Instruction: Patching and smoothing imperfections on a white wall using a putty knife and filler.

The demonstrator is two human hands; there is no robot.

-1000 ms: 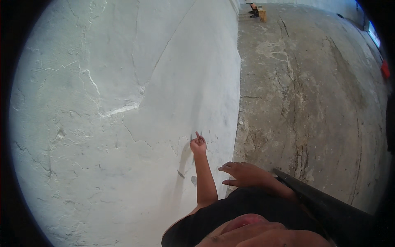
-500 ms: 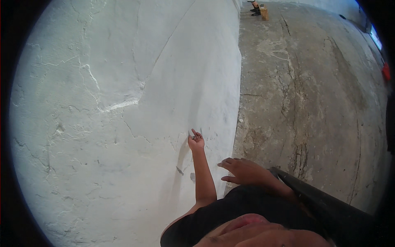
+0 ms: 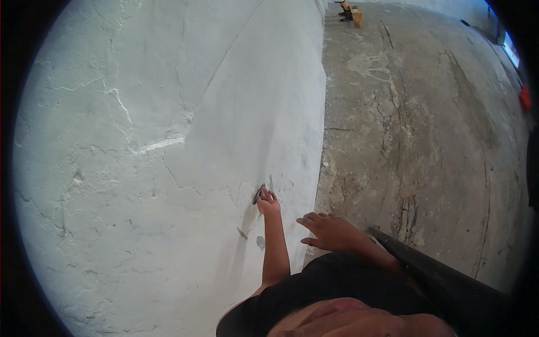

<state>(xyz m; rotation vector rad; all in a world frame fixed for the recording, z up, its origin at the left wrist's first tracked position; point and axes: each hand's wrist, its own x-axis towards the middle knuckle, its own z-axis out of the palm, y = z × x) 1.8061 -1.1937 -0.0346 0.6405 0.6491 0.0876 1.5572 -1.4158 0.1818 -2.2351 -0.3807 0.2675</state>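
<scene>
My left hand is raised against the cracked white wall, its fingers bent round a small, thin, dark tool that looks like a scraper. The tool slants beside the fingers, close to the wall surface; whether it touches cannot be told. Grey marks show on the wall around it, with a darker patch lower down by my forearm. To the right, my right hand hangs over the foot of the wall with fingers stretched and thumb apart, holding nothing.
Rough concrete floor, cracked and stained, runs along the wall's right side. A wooden block stands at the far end, with a person's foot beside it. Something red is at the far right. A long dark object slants below my right arm.
My left hand has turned and dropped slightly, and the dark tool now shows at its left side. My right hand stays nearly where it was, still spread.
</scene>
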